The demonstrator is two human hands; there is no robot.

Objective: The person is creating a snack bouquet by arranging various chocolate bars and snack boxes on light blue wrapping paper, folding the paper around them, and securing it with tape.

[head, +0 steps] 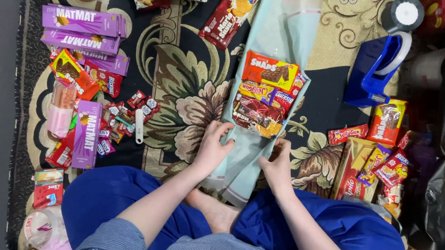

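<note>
both hands on a pale green wrapping sheet (pixel 285 26) spread on the patterned carpet (pixel 184 76). left hand (pixel 212 149) has its grip closed on the sheet's left edge; right hand (pixel 277 164) pinches the right edge, folding it inward. pile of snack packets (pixel 265 99) lies on the sheet just above both hands. blue tape dispenser (pixel 372 72) well to the right; purple boxes (pixel 81 29) far left.

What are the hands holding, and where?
Both hands, left and right, grip the pale green paper sheet at its near folded edges below the snack packets.
</note>
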